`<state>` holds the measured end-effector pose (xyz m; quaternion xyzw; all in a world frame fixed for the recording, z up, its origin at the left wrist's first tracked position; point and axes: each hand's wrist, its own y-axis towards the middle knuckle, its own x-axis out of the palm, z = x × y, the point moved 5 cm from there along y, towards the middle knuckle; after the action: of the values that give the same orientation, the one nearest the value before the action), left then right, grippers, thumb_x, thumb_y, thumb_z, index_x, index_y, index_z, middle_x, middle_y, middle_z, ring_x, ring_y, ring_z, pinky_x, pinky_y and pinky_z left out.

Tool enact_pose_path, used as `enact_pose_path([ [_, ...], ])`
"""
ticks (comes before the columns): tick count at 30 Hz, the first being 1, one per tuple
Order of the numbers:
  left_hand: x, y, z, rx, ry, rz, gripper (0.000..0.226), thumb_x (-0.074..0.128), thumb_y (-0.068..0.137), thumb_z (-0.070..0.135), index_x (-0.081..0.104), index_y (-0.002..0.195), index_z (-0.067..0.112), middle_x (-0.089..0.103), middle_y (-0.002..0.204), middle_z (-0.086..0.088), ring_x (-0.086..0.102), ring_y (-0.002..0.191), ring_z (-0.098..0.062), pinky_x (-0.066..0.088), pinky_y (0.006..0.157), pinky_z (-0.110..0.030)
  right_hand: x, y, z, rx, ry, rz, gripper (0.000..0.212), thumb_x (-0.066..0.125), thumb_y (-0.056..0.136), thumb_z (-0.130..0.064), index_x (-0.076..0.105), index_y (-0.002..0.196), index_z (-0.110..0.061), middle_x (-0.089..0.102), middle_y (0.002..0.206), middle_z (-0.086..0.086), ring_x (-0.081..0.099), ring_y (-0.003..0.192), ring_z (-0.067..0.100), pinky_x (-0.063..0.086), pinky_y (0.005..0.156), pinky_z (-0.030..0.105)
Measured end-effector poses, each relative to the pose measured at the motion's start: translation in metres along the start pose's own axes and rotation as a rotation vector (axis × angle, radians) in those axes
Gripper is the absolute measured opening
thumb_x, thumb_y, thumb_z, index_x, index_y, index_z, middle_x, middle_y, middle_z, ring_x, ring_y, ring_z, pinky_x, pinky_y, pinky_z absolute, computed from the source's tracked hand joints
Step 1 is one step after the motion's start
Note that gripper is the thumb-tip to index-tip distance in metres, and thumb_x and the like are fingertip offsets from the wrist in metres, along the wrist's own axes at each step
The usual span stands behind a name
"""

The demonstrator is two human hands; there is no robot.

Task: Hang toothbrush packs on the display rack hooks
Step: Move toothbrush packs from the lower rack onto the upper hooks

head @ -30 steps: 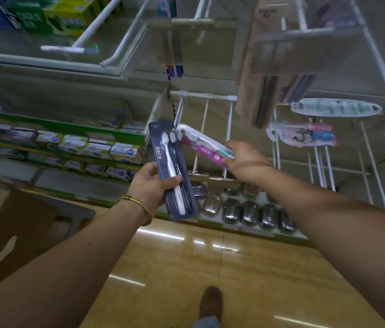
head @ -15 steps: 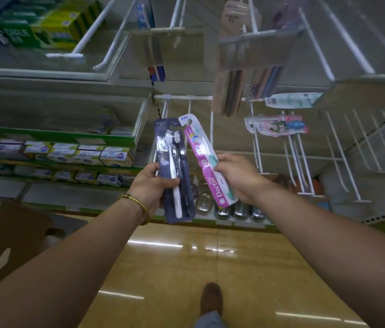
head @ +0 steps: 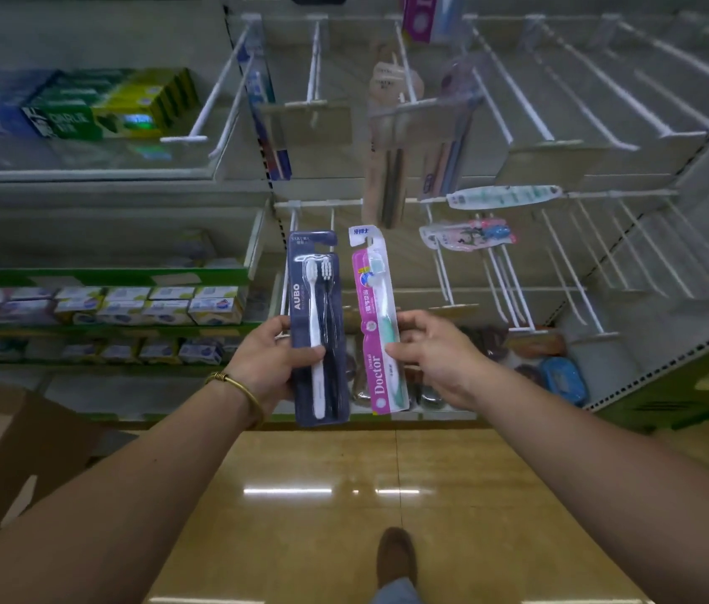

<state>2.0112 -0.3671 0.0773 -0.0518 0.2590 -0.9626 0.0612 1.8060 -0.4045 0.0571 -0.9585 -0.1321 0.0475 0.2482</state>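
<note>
My left hand (head: 272, 361) grips a dark blue AUBO two-brush toothbrush pack (head: 317, 316), held upright. Beside it, my right hand (head: 433, 357) grips a pink Doctor toothbrush pack (head: 376, 324), also upright with its hang tab on top. Both packs are held side by side in front of the display rack. White wire hooks (head: 513, 289) stick out from the rack behind and to the right of the packs, many of them bare. A few hooks higher up carry hung packs: a beige set (head: 391, 137), a white-teal pack (head: 503, 196) and a pink-blue pack (head: 468, 235).
Shelves on the left hold toothpaste boxes (head: 148, 305) and green-yellow cartons (head: 108, 104). Soap cases (head: 561, 379) lie on the bottom shelf under the hooks. A brown cardboard box (head: 17, 451) stands at the lower left. My shoe (head: 396, 555) is on the glossy floor.
The view tilted up and more of the rack's hooks came into sight. My right hand turned the pink pack from slanted to upright, next to the blue pack.
</note>
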Motion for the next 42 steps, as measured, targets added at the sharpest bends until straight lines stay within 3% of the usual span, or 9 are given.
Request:
enact_pose_path([
  [10,0.008,-0.056,0.027,0.089,0.023,-0.113,0.035,0.063,0.087,-0.012,0.062,0.112,0.013,0.077,0.096,-0.006,0.073,0.089,-0.023,0.058,0.077,-0.043,0.004,-0.064,-0.022,-0.096,-0.012,0.021,0.026,0.063,0.093,-0.002,0.057,0.113,-0.018,0.072,0.109,0.014,0.071,0.1,0.029,0.057,0.088,0.047],
  [20,0.025,-0.106,0.074,0.237,0.056,-0.174,0.036,0.062,0.084,-0.016,0.062,0.113,0.006,0.076,0.094,-0.009,0.075,0.077,-0.018,0.06,0.059,-0.031,-0.007,-0.129,-0.07,-0.235,0.006,0.087,0.027,0.063,0.092,0.002,0.056,0.111,-0.017,0.071,0.109,0.014,0.071,0.1,0.028,0.057,0.09,0.049],
  [23,0.034,-0.12,0.094,0.272,0.057,-0.208,0.036,0.062,0.084,-0.016,0.062,0.111,0.007,0.075,0.099,-0.012,0.074,0.087,-0.024,0.061,0.064,-0.035,-0.013,-0.148,-0.09,-0.292,0.022,0.107,0.026,0.062,0.092,0.002,0.056,0.107,-0.018,0.07,0.105,0.012,0.07,0.098,0.027,0.057,0.088,0.048],
  [25,0.041,-0.128,0.108,0.308,0.063,-0.227,0.036,0.063,0.084,-0.017,0.063,0.111,0.007,0.074,0.1,-0.013,0.073,0.092,-0.027,0.061,0.07,-0.038,-0.019,-0.159,-0.104,-0.326,0.021,0.113,0.027,0.062,0.092,0.003,0.055,0.107,-0.018,0.069,0.104,0.013,0.07,0.093,0.024,0.058,0.082,0.046],
  [27,0.048,-0.135,0.121,0.34,0.073,-0.243,0.035,0.062,0.084,-0.017,0.063,0.11,0.007,0.073,0.098,-0.011,0.073,0.086,-0.022,0.061,0.066,-0.035,-0.023,-0.169,-0.12,-0.358,0.026,0.116,0.028,0.062,0.092,0.004,0.054,0.107,-0.018,0.068,0.108,0.017,0.07,0.088,0.023,0.06,0.073,0.04],
  [30,0.058,-0.145,0.139,0.381,0.101,-0.255,0.037,0.063,0.085,-0.016,0.061,0.114,0.007,0.071,0.099,-0.011,0.071,0.087,-0.022,0.062,0.066,-0.035,-0.032,-0.178,-0.141,-0.398,0.033,0.121,0.028,0.061,0.093,0.005,0.053,0.106,-0.019,0.068,0.105,0.016,0.07,0.087,0.023,0.06,0.075,0.043],
  [35,0.068,-0.145,0.171,0.438,0.121,-0.244,0.035,0.065,0.084,-0.013,0.065,0.109,0.013,0.074,0.094,-0.004,0.073,0.086,-0.019,0.059,0.069,-0.037,-0.044,-0.186,-0.18,-0.451,0.007,0.106,0.029,0.061,0.093,0.004,0.053,0.107,-0.02,0.068,0.107,0.015,0.07,0.089,0.022,0.058,0.069,0.036],
  [39,0.075,-0.142,0.199,0.494,0.128,-0.224,0.037,0.066,0.084,-0.012,0.065,0.112,0.011,0.075,0.096,-0.005,0.072,0.091,-0.021,0.058,0.077,-0.042,-0.053,-0.185,-0.219,-0.528,-0.016,0.102,0.03,0.06,0.093,0.004,0.054,0.107,-0.022,0.067,0.107,0.016,0.07,0.093,0.026,0.06,0.079,0.043],
  [42,0.076,-0.14,0.216,0.526,0.127,-0.181,0.035,0.066,0.084,-0.011,0.065,0.111,0.011,0.075,0.098,-0.008,0.073,0.091,-0.022,0.058,0.072,-0.038,-0.055,-0.18,-0.247,-0.576,-0.047,0.089,0.03,0.061,0.092,0.002,0.055,0.107,-0.024,0.068,0.109,0.017,0.07,0.096,0.029,0.058,0.086,0.05],
])
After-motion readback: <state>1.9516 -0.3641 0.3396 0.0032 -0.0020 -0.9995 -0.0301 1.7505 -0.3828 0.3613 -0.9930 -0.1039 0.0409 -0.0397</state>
